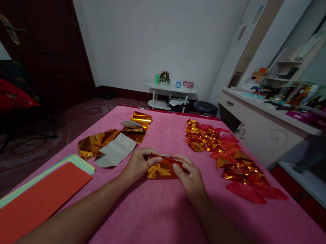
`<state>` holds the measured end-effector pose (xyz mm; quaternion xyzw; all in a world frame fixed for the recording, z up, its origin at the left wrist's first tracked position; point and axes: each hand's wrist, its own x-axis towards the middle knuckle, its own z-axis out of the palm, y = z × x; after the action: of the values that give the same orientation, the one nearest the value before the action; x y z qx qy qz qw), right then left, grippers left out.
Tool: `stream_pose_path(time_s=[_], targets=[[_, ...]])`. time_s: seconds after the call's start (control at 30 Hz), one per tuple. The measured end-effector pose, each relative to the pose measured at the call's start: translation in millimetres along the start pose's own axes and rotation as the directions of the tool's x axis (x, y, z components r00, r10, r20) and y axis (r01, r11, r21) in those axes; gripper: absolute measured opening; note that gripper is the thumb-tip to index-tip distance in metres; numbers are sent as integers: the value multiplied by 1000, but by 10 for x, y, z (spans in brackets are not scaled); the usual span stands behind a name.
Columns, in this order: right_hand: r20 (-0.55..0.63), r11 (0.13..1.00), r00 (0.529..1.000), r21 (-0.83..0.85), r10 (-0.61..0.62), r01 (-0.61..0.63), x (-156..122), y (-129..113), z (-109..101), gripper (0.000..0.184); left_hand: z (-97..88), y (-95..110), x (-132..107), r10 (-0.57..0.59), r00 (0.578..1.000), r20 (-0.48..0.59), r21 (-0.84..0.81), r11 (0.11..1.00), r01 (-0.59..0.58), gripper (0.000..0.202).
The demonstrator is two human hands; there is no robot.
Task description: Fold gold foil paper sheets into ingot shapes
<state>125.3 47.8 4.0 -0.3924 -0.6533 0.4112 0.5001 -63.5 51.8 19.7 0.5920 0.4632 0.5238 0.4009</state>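
Holding a piece of gold foil point(162, 171) with both of my hands, I have it in front of me, just above or on the pink-covered worktop point(149, 221); which of these two, I cannot tell. The fingers of my left hand point(139, 166) grasp its left end, and those of my right hand point(189, 177) pinch its right end, with both thumbs on the near side.

I judge that this piece is halfway shaped: it looks doubled over, but it does not have the puffed form of the gold pieces point(196, 135) lying in a group at the right. Those, and the red pieces point(247, 193) beside and among them, seem finished to me. What seems left is at my left: a rolled gold foil point(141, 120), a loose gold sheet point(98, 140), a grey-white sheet point(117, 152) partly over it, and, nearer to me, an orange paper strip point(40, 198) on top of paler sheets point(81, 164).

Some things are difficult to see. My fingertips behind the foil are hidden, and so is its underside. The orange strip covers most of the paler sheets, and the lower border of the picture cuts its near end. The shaped pieces overlap, so I cannot count them surely.
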Motion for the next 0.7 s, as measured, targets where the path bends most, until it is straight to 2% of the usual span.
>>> stream_pose_path(time_s=[0.1,0.2,0.3,0.53,0.7], targets=[[46,967,992,220,119,-127,-17,-15,2,33,19,21,-13,-25,1000,16,-39,999,26,15],[5,922,981,343,192,-182,-23,-26,-13,32,26,38,-26,-30,999,39,-62,998,33,16],[-83,915,975,368,207,-163,-16,-39,-34,27,16,29,-28,-28,999,40,-49,998,30,18],[-195,913,952,380,237,-149,10,-31,-53,18,-3,13,-10,1,999,33,-25,1000,0,20],[-159,944,971,307,178,-123,24,0,-51,20,-5,4,-23,24,1000,5,-18,1000,-24,20]])
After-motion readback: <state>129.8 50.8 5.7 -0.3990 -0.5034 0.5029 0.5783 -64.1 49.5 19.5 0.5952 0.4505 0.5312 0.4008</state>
